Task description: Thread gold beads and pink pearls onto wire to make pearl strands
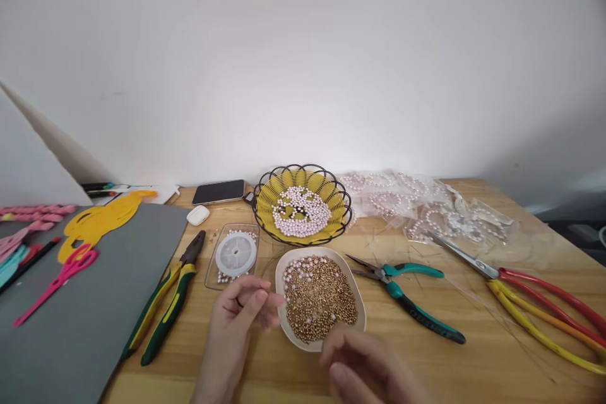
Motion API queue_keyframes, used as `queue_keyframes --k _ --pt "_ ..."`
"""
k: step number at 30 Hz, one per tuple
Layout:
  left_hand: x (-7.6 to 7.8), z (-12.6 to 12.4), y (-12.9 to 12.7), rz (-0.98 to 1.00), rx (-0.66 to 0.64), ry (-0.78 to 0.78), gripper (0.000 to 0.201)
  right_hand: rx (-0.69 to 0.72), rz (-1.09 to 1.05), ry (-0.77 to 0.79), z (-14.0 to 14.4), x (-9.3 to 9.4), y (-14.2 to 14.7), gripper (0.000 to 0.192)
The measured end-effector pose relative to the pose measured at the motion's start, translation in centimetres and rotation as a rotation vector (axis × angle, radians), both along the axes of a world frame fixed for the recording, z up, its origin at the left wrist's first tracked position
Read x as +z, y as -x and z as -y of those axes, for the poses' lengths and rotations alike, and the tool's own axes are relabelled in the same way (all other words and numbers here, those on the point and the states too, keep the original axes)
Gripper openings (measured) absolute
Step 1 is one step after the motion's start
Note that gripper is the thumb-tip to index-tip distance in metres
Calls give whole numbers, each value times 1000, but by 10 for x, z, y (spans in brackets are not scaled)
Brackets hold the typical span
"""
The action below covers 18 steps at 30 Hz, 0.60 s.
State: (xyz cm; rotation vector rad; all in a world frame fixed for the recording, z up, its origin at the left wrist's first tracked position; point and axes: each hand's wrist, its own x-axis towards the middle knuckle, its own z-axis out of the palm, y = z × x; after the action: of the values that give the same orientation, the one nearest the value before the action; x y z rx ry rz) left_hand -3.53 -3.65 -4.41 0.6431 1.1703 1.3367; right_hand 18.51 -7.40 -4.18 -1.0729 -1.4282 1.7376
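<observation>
Left hand (237, 322), fingertips pinched together on nothing discernible, beside the shallow cream dish of small gold beads (320, 300) near the wooden table's (473, 353) front edge; right hand (364, 369) blurred, grip indeterminable.

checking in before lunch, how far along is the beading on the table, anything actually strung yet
Done: supplies are laid out, with gold beads in the white dish, pearls in the wire basket, and teal pliers nearby. In hand: the left hand pinches its fingers beside the dish; the blurred right hand hovers at its near rim. Left: no strung piece shows on the open table, and the cord spool sits in its tray.
</observation>
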Motion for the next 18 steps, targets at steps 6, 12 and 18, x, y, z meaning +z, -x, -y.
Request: queue_keyframes --k 6,12,18 --pt "-7 -1 2 -89 -48 -24 42 -62 392 -579 -25 20 -22 22" --pt "0 1 -4 -140 60 1 51 206 512 -586 -28 21 -21 26" --pt "1 1 -4 -193 76 -35 50 218 519 -599 -17 22 -22 25"
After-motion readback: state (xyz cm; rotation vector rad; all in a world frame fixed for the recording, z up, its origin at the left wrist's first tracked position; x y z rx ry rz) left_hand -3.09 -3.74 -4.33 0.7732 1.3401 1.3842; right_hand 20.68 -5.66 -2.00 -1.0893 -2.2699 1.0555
